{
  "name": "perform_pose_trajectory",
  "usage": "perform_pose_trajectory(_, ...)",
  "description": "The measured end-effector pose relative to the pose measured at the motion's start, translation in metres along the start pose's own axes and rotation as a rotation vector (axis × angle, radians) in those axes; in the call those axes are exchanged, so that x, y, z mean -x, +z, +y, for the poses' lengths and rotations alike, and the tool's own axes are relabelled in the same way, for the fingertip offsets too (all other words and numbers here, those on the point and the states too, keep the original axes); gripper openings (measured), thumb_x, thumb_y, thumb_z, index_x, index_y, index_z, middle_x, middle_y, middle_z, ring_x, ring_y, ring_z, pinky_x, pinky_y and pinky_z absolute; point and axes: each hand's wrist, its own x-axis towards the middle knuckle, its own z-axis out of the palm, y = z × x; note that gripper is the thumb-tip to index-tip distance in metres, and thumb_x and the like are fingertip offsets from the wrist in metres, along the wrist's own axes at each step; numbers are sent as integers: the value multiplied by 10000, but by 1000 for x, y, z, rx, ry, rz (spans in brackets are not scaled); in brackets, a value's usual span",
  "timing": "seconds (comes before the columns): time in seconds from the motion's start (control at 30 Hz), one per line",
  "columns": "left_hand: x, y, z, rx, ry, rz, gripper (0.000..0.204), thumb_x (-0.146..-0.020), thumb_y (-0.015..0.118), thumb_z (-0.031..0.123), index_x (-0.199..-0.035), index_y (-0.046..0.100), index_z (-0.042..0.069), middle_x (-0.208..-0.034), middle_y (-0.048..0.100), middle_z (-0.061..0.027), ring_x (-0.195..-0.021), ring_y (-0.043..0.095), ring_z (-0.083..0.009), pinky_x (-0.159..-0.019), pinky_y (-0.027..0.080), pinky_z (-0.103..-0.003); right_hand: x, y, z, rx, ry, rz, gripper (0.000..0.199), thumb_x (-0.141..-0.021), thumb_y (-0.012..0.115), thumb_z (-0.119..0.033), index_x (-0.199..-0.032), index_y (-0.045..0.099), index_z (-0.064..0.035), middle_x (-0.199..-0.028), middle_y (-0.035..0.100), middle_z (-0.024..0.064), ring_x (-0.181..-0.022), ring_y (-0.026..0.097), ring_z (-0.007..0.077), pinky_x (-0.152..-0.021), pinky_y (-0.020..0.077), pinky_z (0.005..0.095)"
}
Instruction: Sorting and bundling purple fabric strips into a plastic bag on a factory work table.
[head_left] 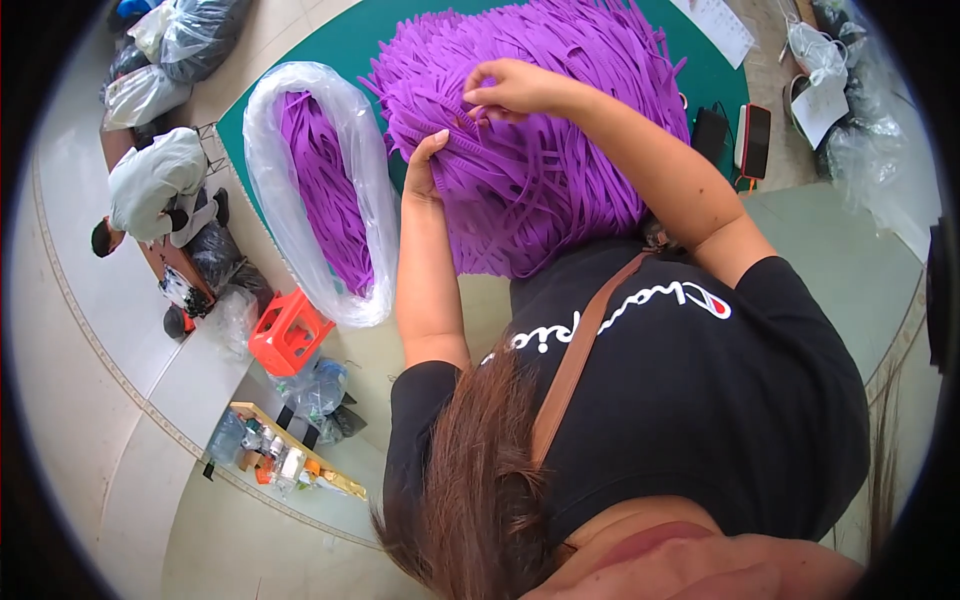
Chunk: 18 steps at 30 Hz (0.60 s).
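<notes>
At about 9 o'clock another person in a white top [152, 180] bends over dark bundles. At 8 o'clock stands an orange plastic stool [288, 332], and below it a small shelf of bottles [285, 462]. A clear plastic bag [300, 110] lies at 10 o'clock on the green desk [350, 40], its mouth wide, purple strips inside.

The left hand [424, 165], fingers together and flat, presses against the left flank of the big heap of purple strips [540, 150] near the centre. The right hand [508, 90] rests on the heap at 12 o'clock, fingertips pinching what looks like a single strip, though the grip is hard to make out.

At 1 o'clock lies a white printed sheet [722, 25]; at 2 o'clock a black device with a red edge [754, 140], then clear bags with white labels [822, 100].
</notes>
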Motion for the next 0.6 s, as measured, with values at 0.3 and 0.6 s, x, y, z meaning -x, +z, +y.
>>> perform_pose_trajectory(0.3, -3, -8, -3, 22, 38, -121, 422, -682, 653, 90, -1068, 516, -11, -945, 590, -114, -1034, 548, -290, -959, 434, -411, -29, 10, -49, 191, -191, 89, 188, -817, 537, -42, -994, 586, -2, -785, 676, 126, -661, 652, 187, -622, 530, 298)
perform_pose_trajectory(0.6, 14, 3, -24, 105, 250, -38, 256, -684, 636, 74, -916, 551, 8, -870, 546, -73, -947, 520, -212, -935, 404, -328, -10, 19, 58, 284, -399, 827, 166, -801, 553, -26, -945, 635, -31, -816, 650, 81, -737, 621, 186, -699, 493, 309)
